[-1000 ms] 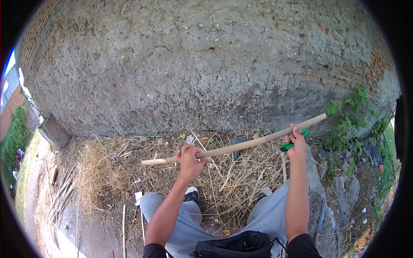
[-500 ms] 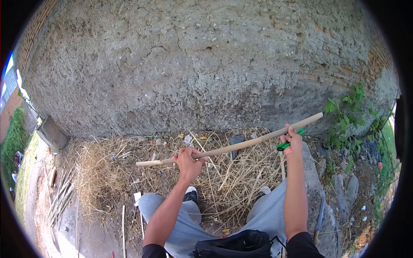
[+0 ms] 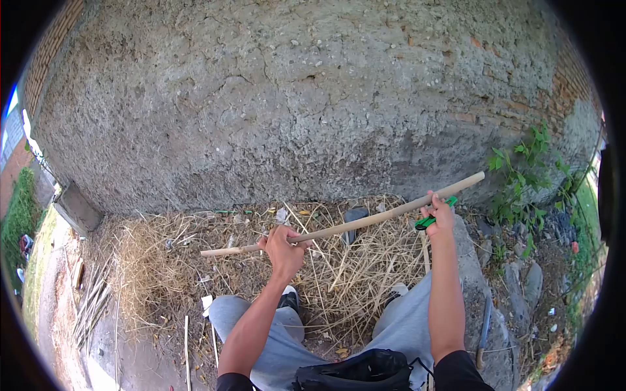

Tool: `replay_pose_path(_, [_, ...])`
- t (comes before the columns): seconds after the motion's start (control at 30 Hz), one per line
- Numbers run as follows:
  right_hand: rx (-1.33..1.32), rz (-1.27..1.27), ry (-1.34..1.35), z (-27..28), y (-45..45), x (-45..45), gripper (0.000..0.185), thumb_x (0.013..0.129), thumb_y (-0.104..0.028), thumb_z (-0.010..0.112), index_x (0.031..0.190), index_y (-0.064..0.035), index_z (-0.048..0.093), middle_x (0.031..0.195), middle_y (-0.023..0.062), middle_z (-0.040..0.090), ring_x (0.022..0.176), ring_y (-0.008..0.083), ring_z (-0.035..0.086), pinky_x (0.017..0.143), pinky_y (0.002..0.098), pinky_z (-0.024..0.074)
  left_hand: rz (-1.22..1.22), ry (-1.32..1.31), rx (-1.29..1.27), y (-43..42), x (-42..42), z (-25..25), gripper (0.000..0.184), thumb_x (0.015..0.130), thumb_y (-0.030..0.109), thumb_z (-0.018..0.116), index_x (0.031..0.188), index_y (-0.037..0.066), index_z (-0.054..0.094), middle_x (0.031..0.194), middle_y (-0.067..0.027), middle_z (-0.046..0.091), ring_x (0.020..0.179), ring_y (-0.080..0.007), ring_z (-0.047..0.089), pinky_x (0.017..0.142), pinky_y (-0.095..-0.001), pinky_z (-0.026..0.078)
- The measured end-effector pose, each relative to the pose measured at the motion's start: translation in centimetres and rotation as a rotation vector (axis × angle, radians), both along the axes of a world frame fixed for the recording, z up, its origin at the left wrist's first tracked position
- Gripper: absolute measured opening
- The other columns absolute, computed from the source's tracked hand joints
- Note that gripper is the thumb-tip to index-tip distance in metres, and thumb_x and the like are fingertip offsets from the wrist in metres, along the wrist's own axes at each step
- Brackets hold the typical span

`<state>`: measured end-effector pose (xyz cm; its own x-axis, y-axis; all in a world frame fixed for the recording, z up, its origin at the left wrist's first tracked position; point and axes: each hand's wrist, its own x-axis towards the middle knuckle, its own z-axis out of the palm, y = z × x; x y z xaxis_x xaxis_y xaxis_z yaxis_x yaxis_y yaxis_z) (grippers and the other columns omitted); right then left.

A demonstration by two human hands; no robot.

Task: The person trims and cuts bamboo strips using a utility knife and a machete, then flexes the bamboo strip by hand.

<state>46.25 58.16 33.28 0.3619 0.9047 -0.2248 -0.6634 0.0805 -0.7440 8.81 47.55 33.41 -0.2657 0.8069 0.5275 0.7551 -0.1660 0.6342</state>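
Holding one stick [image 3: 372,219] (slightly curved): two hands [image 3: 283,253], one green tool [image 3: 427,223].

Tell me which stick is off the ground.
The long, slightly curved stick, held by the left hand and right hand; the thinner sticks at left lie on the ground.

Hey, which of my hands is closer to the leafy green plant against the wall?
Your right. The right hand, at the raised end of the pole, is just left of the plant; the left hand is much farther left, near the pole's other end.
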Motion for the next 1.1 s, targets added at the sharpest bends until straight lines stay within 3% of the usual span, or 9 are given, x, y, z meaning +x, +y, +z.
replay_pose_path(0.2, [-0.015, -0.006, 0.003, -0.9, 0.5, 0.3, 0.02, 0.097, -0.017, 0.054, 0.114, -0.0071, 0.055, 0.106, -0.0007, 0.062, 0.052, 0.0057, 0.035, 0.086, 0.0397, 0.0522, -0.002, -0.039, -0.149, 0.1, -0.2, 0.6, 0.033, 0.062, 0.021, 0.087, 0.08, 0.009, 0.063, 0.083, -0.0038, 0.063, 0.091, -0.0238, 0.055, 0.092, -0.0429, 0.029])
replay_pose_path(0.37, [0.001, -0.075, 0.067, -0.7, 0.3, -0.1, 0.021, 0.096, -0.016, 0.055, 0.114, -0.0056, 0.055, 0.106, 0.0007, 0.063, 0.058, 0.0062, 0.038, 0.085, 0.0383, 0.0536, -0.077, 0.137, 0.085, 0.1, -0.5, 1.7, 0.036, 0.066, 0.025, 0.084, 0.092, 0.007, 0.068, 0.088, -0.0039, 0.062, 0.093, -0.0249, 0.055, 0.094, -0.0438, 0.031])
replay_pose_path(0.6, [0.002, -0.064, 0.007, -0.6, 0.3, 0.6, 0.021, 0.095, -0.017, 0.057, 0.113, -0.0062, 0.055, 0.116, 0.0034, 0.062, 0.058, 0.0067, 0.038, 0.079, 0.0332, 0.053, -0.1, 0.224, 0.187, -0.1, -0.6, 2.1, 0.033, 0.069, 0.025, 0.082, 0.092, 0.007, 0.068, 0.091, -0.0022, 0.064, 0.092, -0.0234, 0.057, 0.091, -0.0409, 0.032])
replay_pose_path(0.8, [0.123, -0.038, 0.045, 0.5, -0.7, -0.6, 0.022, 0.092, -0.019, 0.063, 0.109, -0.0048, 0.058, 0.106, 0.0047, 0.062, 0.07, 0.0094, 0.052, 0.083, 0.036, 0.0555, -0.08, 0.179, 0.207, -1.0, -1.5, 3.6, 0.031, 0.069, 0.022, 0.082, 0.093, 0.007, 0.069, 0.091, -0.0031, 0.065, 0.092, -0.0225, 0.058, 0.091, -0.0384, 0.032])
replay_pose_path(0.87, [0.11, -0.142, -0.184, 3.2, -3.0, -2.0, 0.024, 0.091, -0.018, 0.065, 0.107, -0.0006, 0.06, 0.1, 0.0054, 0.06, 0.07, 0.0105, 0.055, 0.08, 0.0356, 0.0583, -0.052, 0.185, 0.228, -2.1, -3.1, 5.0, 0.032, 0.068, 0.021, 0.082, 0.093, 0.007, 0.069, 0.091, -0.0032, 0.065, 0.092, -0.0221, 0.058, 0.091, -0.0379, 0.032])
replay_pose_path(0.93, [0.139, -0.192, -0.217, 3.9, -4.1, -1.5, 0.023, 0.092, -0.017, 0.065, 0.106, 0.0009, 0.061, 0.097, 0.0057, 0.06, 0.069, 0.0102, 0.055, 0.075, 0.0339, 0.0586, 0.019, 0.17, 0.246, -4.1, -4.8, 6.8, 0.032, 0.067, 0.019, 0.083, 0.093, 0.007, 0.069, 0.093, -0.0037, 0.066, 0.094, -0.0209, 0.058, 0.092, -0.0373, 0.032])
replay_pose_path(1.1, [0.192, -0.559, -0.503, 1.3, -9.6, 5.7, 0.021, 0.092, -0.019, 0.066, 0.101, 0.0003, 0.066, 0.078, 0.0032, 0.061, 0.059, 0.0083, 0.053, 0.059, 0.0264, 0.0524, 0.329, 0.109, 0.261, -12.9, -13.5, 5.9, 0.032, 0.065, 0.013, 0.083, 0.093, 0.008, 0.07, 0.089, -0.0025, 0.064, 0.088, -0.0203, 0.058, 0.09, -0.035, 0.033])
